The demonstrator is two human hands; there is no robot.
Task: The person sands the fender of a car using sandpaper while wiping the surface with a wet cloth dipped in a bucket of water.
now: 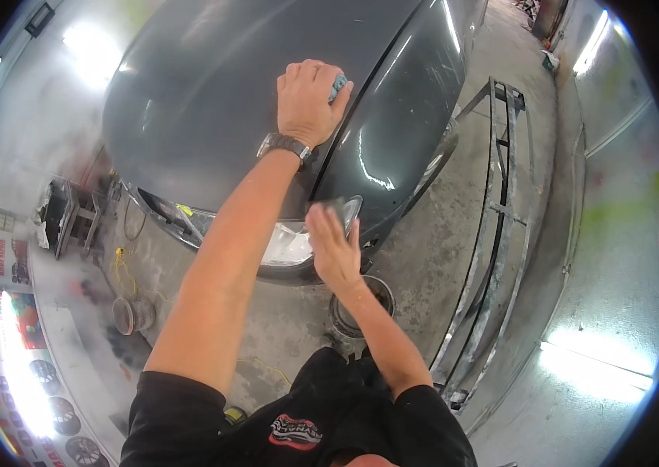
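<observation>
My left hand point(310, 102), with a wristwatch point(286, 147) at its wrist, rests on the dark grey hood point(207, 99) of a car near the seam with the fender. A crumpled blue cloth point(337, 87) shows between its thumb and fingers. Lower down, my right hand point(332, 239) is over the corner of the car where headlight and fender point(393, 146) meet. A blurred greyish flat piece shows at its fingertips; what it is cannot be told. White covering lies over part of the headlight area point(286, 244) beside that hand.
A bucket point(376, 292) stands on the concrete floor below my right forearm. Farther left are another small bucket point(133, 315) and a yellow cord point(125, 271). A long metal frame point(499, 204) stands along the right wall. A metal stand point(75, 216) is at the left.
</observation>
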